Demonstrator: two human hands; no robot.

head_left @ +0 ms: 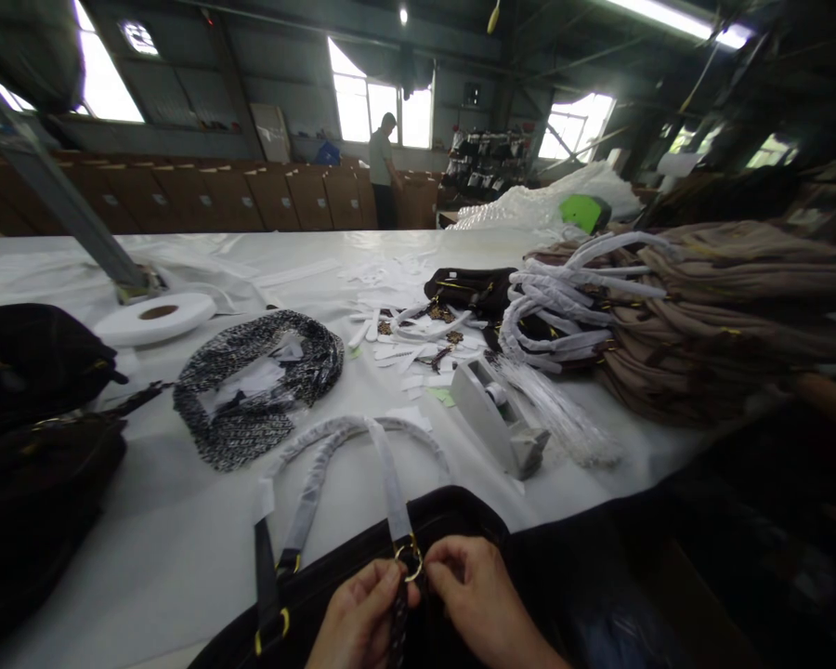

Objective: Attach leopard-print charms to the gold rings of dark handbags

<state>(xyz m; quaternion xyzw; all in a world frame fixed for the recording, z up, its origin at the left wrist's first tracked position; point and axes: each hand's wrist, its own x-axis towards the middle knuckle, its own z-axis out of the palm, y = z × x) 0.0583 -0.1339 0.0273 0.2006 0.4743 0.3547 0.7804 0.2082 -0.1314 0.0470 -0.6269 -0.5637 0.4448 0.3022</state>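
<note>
A dark brown handbag [452,520] lies at the near edge of the white table [181,548], its handles [383,465] wrapped in white paper and arched over the tabletop. My left hand [359,618] pinches a braided dark strap just below a gold ring [410,557] on the bag's rim. My right hand [477,595] is closed on the bag's edge right beside that ring. Both hands' fingertips meet at the ring.
A grey tape dispenser [498,418] stands just beyond the bag. A black-and-white knitted strap coil [257,386], a white tape roll [154,318], paper scraps [411,344], dark bags at left [34,418] and a stack of tan bags [724,325] surround it. A person [383,167] stands far back.
</note>
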